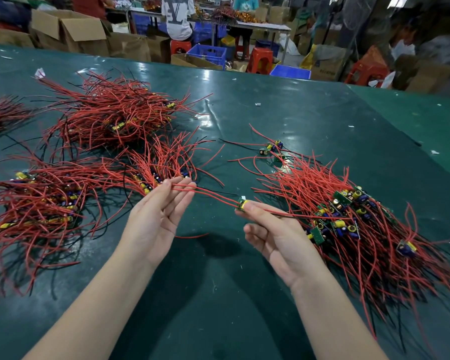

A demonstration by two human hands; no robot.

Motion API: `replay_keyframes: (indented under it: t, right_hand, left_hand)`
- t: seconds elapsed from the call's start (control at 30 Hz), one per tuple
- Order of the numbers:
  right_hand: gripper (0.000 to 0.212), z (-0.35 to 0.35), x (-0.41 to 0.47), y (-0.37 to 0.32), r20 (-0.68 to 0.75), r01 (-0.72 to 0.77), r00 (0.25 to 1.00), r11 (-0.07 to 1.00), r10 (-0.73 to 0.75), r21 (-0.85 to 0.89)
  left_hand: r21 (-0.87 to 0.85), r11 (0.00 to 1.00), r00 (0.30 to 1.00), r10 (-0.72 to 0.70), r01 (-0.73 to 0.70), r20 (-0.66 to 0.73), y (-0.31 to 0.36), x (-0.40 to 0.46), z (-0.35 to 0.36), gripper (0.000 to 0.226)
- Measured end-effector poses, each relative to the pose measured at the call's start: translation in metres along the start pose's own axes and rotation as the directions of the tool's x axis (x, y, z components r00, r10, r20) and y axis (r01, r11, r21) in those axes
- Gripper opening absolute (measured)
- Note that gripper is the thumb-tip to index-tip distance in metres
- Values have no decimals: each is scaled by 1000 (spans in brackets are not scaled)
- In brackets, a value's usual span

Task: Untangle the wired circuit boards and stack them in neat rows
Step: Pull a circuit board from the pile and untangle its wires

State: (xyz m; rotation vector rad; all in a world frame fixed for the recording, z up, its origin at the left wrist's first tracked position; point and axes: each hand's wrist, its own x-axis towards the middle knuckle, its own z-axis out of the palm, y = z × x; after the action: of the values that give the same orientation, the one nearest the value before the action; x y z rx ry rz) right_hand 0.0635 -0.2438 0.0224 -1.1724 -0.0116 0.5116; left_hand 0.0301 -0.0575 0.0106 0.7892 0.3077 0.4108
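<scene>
— How far has she got, from where you stand?

— Partway, I'd say. There are sorted bunches on the dark green glossy tabletop [270,105]: a big fan of red-wired boards at the far left [112,113], a flatter row at the near left [42,201], and a small bunch of red-wired boards [161,162] just beyond the left hand. They lie roughly combed one way, though hardly tidy.

— And what's left?

— The tangled heap of small green circuit boards with red and black leads [348,219] on the right. It looks big, boards jumbled every way. A few loose boards [273,149] sit beyond it.

— What are the hands doing?

— The right hand [276,237] pinches one small green board with a yellow part [241,204] between thumb and forefinger, held above the table between the heaps. Its thin red wires [208,192] run across to the left hand [153,216], which is palm-up, fingers straight, the wires lying over the fingertips. Another red lead trails back into the heap.

— So one board in transit?

— Seems so; I'd guess plenty remain.
</scene>
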Motion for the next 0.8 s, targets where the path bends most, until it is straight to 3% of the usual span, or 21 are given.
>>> replay_keyframes:
  t: [0.1, 0.13, 0.2, 0.23, 0.27, 0.37, 0.47, 0.67, 0.8]
  right_hand:
    - [27, -1, 0, 1, 1, 9, 1000, 1000, -9, -9]
    - [28, -1, 0, 1, 1, 13, 1000, 1000, -13, -18]
    - [30, -1, 0, 1, 1, 13, 1000, 1000, -13, -24]
    - [30, -1, 0, 1, -3, 11, 1000, 1000, -11, -20]
    - [30, -2, 0, 0, -7, 10, 1000, 1000, -10, -17]
    - [29, -4, 1, -2, -16, 3, 1000, 1000, -3, -1]
    - [27, -5, 1, -2, -26, -1, 1000, 1000, 1, 4]
    - [18, -6, 4, -1, -37, -22, 999, 1000, 22, -2]
    - [28, -4, 5, 2, -3, -32, 999, 999, 32, -1]
  left_hand:
    - [167, 982, 996, 91, -88, -12, -5, -1, -2, 23]
    - [305, 934, 980, 197, -185, -11, -7, -1, -4, 23]
    - [571, 725, 904, 422, -385, 74, -11, -1, -8, 21]
    - [642, 629, 871, 474, -439, 130, -11, 0, -10, 21]
    - [646, 625, 872, 469, -438, 137, -11, 1, -10, 21]
    - [427, 872, 967, 252, -241, 31, -5, 1, -8, 21]
    - [183, 983, 999, 32, -30, -4, -1, 2, -5, 24]
    - [-150, 952, 964, -267, 265, 6, 9, 2, -4, 33]
    - [-261, 911, 946, -320, 320, 43, 13, 1, -6, 23]
